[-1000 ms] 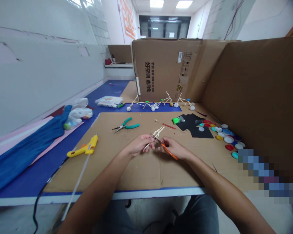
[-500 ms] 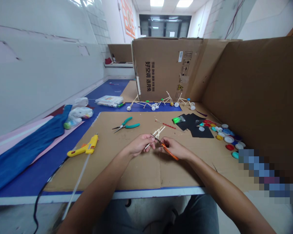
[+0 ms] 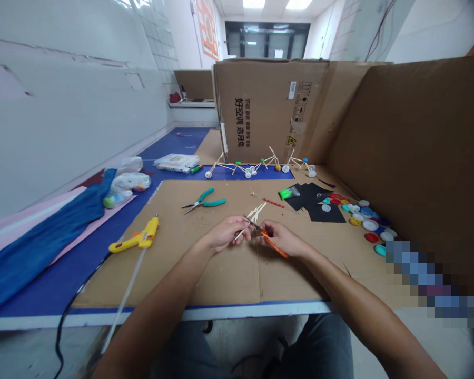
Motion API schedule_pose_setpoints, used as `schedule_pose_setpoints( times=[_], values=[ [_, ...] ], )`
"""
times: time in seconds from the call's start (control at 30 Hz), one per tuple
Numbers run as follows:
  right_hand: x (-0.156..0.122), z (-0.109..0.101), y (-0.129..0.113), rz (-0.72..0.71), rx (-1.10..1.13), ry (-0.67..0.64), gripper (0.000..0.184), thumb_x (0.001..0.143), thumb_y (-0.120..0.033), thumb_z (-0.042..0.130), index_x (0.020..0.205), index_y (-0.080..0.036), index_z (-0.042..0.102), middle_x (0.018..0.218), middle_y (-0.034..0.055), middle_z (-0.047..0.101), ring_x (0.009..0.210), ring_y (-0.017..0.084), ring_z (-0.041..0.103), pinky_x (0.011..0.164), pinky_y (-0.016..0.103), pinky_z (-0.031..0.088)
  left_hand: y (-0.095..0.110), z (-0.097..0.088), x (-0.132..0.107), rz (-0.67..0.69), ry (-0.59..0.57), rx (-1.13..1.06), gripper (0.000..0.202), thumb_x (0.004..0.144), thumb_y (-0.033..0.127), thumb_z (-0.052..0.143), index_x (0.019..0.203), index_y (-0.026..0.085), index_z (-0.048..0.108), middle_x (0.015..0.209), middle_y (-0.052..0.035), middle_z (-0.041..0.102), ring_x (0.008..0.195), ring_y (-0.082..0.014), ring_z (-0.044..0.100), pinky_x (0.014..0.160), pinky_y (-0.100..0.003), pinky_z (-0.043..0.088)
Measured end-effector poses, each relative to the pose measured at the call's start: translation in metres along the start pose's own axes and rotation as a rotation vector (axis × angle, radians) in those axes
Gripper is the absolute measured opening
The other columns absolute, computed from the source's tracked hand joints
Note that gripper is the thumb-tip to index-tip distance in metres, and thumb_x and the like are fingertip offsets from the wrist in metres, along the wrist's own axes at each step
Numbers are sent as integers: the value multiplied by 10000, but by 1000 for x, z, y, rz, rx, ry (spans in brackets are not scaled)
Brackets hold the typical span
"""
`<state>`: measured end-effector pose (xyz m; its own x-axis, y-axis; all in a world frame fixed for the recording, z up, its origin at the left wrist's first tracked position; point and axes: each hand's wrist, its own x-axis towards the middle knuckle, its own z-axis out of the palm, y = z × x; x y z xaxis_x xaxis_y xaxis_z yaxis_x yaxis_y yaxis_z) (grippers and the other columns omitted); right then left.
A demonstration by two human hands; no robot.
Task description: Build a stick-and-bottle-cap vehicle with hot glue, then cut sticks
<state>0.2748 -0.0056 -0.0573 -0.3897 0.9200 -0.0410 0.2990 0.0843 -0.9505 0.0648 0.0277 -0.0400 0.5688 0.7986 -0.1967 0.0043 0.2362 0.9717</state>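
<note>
Over the middle of the cardboard sheet, my left hand [image 3: 229, 232] is closed on a thin pale wooden stick [image 3: 240, 233]. My right hand [image 3: 279, 237] grips scissors with orange handles [image 3: 275, 246], and their dark blades reach to the fingers of my left hand and lie across the stick. Whether the blades are fully closed I cannot tell. Just beyond my hands lie several more pale wooden sticks [image 3: 259, 209]. Part of the held stick is hidden by my fingers.
Teal-handled pliers [image 3: 204, 202] lie left of centre. A yellow glue gun [image 3: 140, 239] with a black cord sits at the left. Stick models with bottle-cap wheels [image 3: 248, 172] stand at the back. Black paper [image 3: 310, 197] and loose bottle caps [image 3: 370, 225] lie right. Cardboard walls [image 3: 260, 116] rise behind.
Almost nothing differs. My hands, the scissors and the stick stay in nearly the same place, and the view has shifted very slightly.
</note>
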Motion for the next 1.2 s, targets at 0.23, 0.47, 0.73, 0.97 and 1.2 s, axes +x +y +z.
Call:
schedule_pose_setpoints(
  times=[0.23,0.47,0.73,0.97,1.2],
  values=[
    [0,-1,2,-22,-5,-27,411,704,-448,781,852,-195,494,733,-49,483,642,104,401,587,238,342,1,1,-1,2,2,-7,245,799,347,680,858,109,675,618,-26,666,386,-41,416,406,-184,304],
    [-1,0,-2,-11,20,-9,387,692,-443,760,827,-195,495,711,-48,488,644,107,404,587,238,331,1,2,-1,7,-9,-16,223,806,331,669,852,113,668,600,-17,653,384,-42,409,400,-183,294],
    [-5,0,-14,-10,66,-51,249,724,-389,677,764,-175,556,677,-44,494,630,102,411,604,242,332,2,1,-2,-5,-14,-10,230,814,333,670,865,109,673,599,-15,648,379,-40,418,392,-175,287],
    [-4,1,-14,7,72,-41,233,698,-367,669,770,-166,576,667,-46,493,618,100,403,589,242,314,2,0,-1,-27,-10,-15,241,792,339,685,855,107,677,593,-18,654,368,-40,432,375,-168,290],
    [-5,0,-15,21,91,-44,286,694,-406,716,744,-169,564,649,-52,486,605,91,398,573,231,313,0,-1,0,-21,-19,-30,244,789,336,689,861,103,678,590,-26,663,359,-42,436,370,-171,290]
  ],
)
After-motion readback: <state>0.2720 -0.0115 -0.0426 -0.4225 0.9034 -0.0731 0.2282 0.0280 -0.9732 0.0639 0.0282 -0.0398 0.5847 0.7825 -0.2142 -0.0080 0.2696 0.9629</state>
